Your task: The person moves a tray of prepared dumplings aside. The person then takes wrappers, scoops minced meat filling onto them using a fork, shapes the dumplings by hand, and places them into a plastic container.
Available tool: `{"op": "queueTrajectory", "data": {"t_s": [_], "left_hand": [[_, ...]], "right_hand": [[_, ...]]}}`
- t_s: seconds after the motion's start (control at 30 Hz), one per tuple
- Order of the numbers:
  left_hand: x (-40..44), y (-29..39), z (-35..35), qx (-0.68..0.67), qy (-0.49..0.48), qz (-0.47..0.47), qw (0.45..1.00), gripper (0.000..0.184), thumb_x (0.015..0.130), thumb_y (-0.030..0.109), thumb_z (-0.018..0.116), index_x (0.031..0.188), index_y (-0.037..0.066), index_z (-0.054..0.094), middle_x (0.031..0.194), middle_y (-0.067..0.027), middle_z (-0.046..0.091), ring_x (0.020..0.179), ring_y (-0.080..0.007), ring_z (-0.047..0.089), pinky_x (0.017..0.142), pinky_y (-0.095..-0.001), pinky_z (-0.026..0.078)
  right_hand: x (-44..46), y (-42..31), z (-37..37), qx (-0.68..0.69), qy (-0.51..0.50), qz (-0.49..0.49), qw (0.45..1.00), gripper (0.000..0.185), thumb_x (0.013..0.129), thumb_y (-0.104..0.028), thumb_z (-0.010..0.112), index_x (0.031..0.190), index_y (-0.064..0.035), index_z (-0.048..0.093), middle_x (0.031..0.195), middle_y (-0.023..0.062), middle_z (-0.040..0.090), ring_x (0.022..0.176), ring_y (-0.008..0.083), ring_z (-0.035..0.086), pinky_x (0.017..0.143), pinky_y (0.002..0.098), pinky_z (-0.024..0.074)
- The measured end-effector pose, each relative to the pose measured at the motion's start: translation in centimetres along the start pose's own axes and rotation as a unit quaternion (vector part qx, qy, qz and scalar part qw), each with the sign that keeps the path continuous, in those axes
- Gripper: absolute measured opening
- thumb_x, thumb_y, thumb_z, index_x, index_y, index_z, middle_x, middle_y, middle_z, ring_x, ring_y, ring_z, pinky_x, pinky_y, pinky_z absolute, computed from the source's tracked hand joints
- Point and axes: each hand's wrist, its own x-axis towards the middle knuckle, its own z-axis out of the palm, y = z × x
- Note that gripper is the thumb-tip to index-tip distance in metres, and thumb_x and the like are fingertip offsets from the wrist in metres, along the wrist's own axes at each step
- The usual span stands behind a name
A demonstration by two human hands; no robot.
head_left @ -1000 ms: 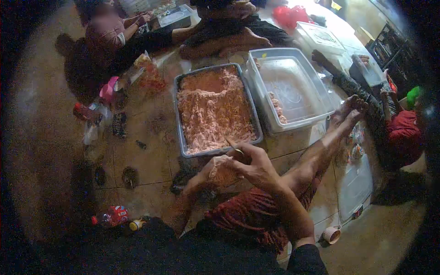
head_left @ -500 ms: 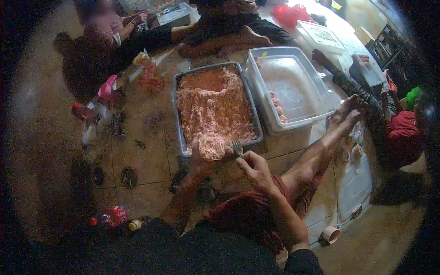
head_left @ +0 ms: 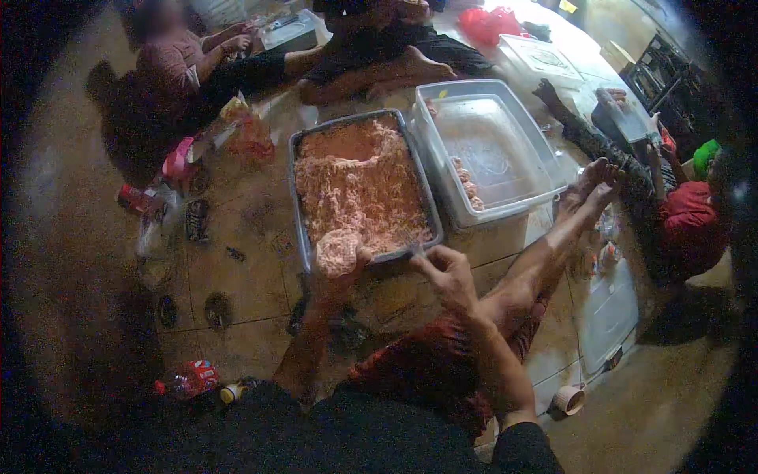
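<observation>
A portion of pink minced mixture rests on my left hand, at the near left corner of a dark-rimmed tray. More of the same pink mixture fills the tray, thinner at its far end. My right hand pinches a fork, whose blurred tines point at the tray's near edge. Right of the tray stands a clear plastic box with a short row of pink pieces along its left side.
My bare leg stretches out at the right. A red-labelled bottle and a cup are on the floor. Other people sit at the top left, top middle and right, where a red shirt shows. A white lid lies right.
Since the first frame my hands have moved apart, and the mixture on my left hand has come into view. It has since shifted slightly left. The view has shifted a little.
</observation>
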Motion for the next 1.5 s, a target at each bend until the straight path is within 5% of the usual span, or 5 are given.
{"op": "queueTrajectory", "data": {"t_s": [1.0,1.33,1.37,1.43,1.5], "left_hand": [[-0.2,-4.6,-2.7,0.032,-0.003,-0.055,0.998,0.055,0.091,0.056,0.067,0.121,0.011,0.056,0.109,-0.0029,0.067,0.100,-0.0169,0.063,0.095,-0.0378,0.048],[0.9,-4.6,2.9,0.430,0.093,0.379,0.814,0.050,0.093,0.057,0.067,0.115,0.012,0.062,0.098,-0.0036,0.070,0.093,-0.0165,0.066,0.086,-0.0339,0.053],[0.3,-4.4,3.0,0.073,0.001,0.138,0.988,0.050,0.090,0.055,0.071,0.114,0.012,0.063,0.094,-0.0039,0.070,0.089,-0.0172,0.067,0.081,-0.0332,0.054],[0.1,-4.4,2.2,-0.299,-0.090,-0.132,0.941,0.050,0.088,0.054,0.074,0.112,0.012,0.064,0.090,-0.0042,0.070,0.085,-0.0179,0.067,0.077,-0.0326,0.055],[0.5,-6.1,-0.2,-0.145,-0.091,-0.178,0.969,0.043,0.097,0.046,0.059,0.109,0.005,0.064,0.094,-0.0065,0.068,0.084,-0.0176,0.064,0.073,-0.0361,0.056]], "right_hand": [[4.8,10.1,-7.2,-0.383,0.067,-0.034,0.921,0.055,0.083,-0.037,0.081,0.106,0.0063,0.058,0.088,0.0316,0.067,0.086,0.0487,0.068,0.077,0.0561,0.0534],[-3.5,0.9,-1.2,-0.114,0.086,-0.050,0.988,0.016,0.101,-0.010,0.060,0.111,0.0023,0.065,0.084,0.0040,0.065,0.079,0.0132,0.061,0.070,0.0277,0.0476],[-4.0,0.9,0.0,-0.054,0.061,-0.046,0.996,0.017,0.102,-0.010,0.059,0.113,0.0022,0.065,0.084,0.0010,0.063,0.079,0.0104,0.058,0.069,0.0266,0.0468],[-4.7,1.3,1.8,0.010,0.035,-0.043,0.998,0.018,0.103,-0.010,0.058,0.115,0.0021,0.065,0.084,-0.0020,0.062,0.079,0.0077,0.055,0.069,0.0255,0.0459],[-4.8,2.3,2.9,0.052,0.014,0.005,0.999,0.019,0.103,-0.010,0.059,0.115,0.0022,0.065,0.087,-0.0017,0.062,0.078,0.0073,0.053,0.069,0.0251,0.0459]]}}
